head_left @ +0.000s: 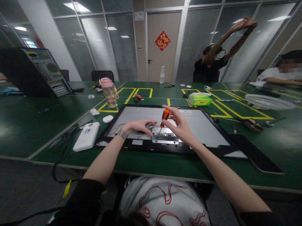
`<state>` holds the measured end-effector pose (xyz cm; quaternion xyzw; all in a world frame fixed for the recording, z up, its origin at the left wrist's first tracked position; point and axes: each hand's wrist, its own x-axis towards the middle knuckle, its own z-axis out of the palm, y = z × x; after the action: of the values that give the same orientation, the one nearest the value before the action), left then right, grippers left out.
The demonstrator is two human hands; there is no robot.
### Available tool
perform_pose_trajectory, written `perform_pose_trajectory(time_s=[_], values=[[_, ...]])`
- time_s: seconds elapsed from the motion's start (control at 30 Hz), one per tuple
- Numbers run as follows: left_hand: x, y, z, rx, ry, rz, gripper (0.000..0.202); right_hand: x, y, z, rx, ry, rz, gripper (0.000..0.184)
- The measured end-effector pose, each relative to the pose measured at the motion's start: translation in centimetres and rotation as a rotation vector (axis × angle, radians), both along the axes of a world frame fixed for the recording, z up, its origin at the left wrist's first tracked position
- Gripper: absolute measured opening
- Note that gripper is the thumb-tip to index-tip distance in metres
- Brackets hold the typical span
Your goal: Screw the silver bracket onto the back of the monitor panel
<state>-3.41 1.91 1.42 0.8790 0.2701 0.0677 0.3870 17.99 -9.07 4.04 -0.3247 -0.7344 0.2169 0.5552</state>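
screwdriver (165,115) slants tip-down leftward, right fingers (170,126) clamped on it, left fingers (146,122) apart.

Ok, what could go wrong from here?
The screwdriver in the right hand might slip off the metal bracket and scratch the flat panel. The left hand is close by, so a slip could jab it. The black cord looping over the table edge could snag.

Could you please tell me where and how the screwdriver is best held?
The screwdriver is probably best held by its thick orange-and-black handle, from the right hand's side: the handle is uppermost, while the thin shaft slants down toward the metal bracket.
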Motion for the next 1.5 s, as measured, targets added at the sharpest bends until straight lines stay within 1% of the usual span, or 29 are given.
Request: perform_pose_trajectory(time_s=[0.07,0.1,0.17,0.27,0.33,0.47,0.57,0.67,0.73,0.8,0.9,0.97,1.03,1.07,1.13,1.2,1.3,1.43,1.5], values=[[0.0,-0.1,0.1,0.003,0.006,0.001,0.064,-0.1,0.1,-0.1,0.051,0.0,-0.092,0.047],[0.0,-0.1,0.1,0.003,0.006,0.0,0.062,0.0,0.1,-0.2,0.062,0.001,-0.103,0.045],[0.0,-0.1,0.2,0.002,0.005,0.0,0.063,0.0,0.1,-0.2,0.049,0.011,-0.053,0.044],[0.0,-0.1,0.2,0.001,0.011,0.001,0.068,0.0,-0.2,0.1,-0.03,0.034,0.092,0.049],[0.0,-0.2,0.2,-0.004,0.006,-0.003,0.067,0.0,-0.2,0.1,-0.062,0.047,0.111,0.05],[0.0,-0.3,0.2,-0.023,0.004,0.01,0.066,-0.1,0.2,0.1,-0.064,0.079,-0.041,0.047],[0.0,-0.2,0.2,-0.027,0.004,0.022,0.067,0.5,0.7,0.2,-0.059,0.194,-0.145,0.039],[-0.2,0.0,0.1,-0.027,0.013,0.024,0.068,1.7,1.4,0.7,0.013,0.348,-0.298,0.032],[-0.3,0.2,0.0,-0.024,0.026,0.03,0.067,2.7,1.6,1.1,0.091,0.365,-0.4,0.028],[-0.3,0.3,-0.1,-0.022,0.034,0.034,0.068,3.7,1.4,1.3,0.165,0.276,-0.494,0.025],[-0.3,0.3,-0.1,-0.02,0.047,0.042,0.072,5.2,0.2,0.8,0.24,0.003,-0.608,0.016],[-0.3,0.2,-0.1,-0.018,0.043,0.039,0.072,6.3,-0.9,-0.3,0.283,-0.214,-0.653,0.01],[-0.3,0.3,-0.2,-0.016,0.024,0.033,0.07,7.6,-2.1,-1.9,0.299,-0.418,-0.634,0.011],[-0.3,0.3,-0.2,-0.018,0.013,0.03,0.069,8.3,-2.7,-2.7,0.289,-0.502,-0.634,0.011],[-0.3,0.5,-0.4,-0.028,-0.005,0.027,0.067,9.6,-3.6,-4.1,0.248,-0.624,-0.675,0.013],[-0.4,0.7,-0.5,-0.045,-0.013,0.018,0.065,10.7,-4.3,-5.2,0.206,-0.693,-0.699,0.013],[-0.4,0.6,-0.5,-0.06,-0.01,0.021,0.063,12.0,-4.9,-6.1,0.158,-0.738,-0.721,0.015],[-0.4,0.1,0.0,-0.053,0.017,0.049,0.064,13.2,-5.0,-6.7,0.035,-0.69,-0.686,0.018],[-0.4,0.0,0.1,-0.051,0.027,0.056,0.065,13.6,-5.0,-6.7,-0.021,-0.67,-0.674,0.018]])
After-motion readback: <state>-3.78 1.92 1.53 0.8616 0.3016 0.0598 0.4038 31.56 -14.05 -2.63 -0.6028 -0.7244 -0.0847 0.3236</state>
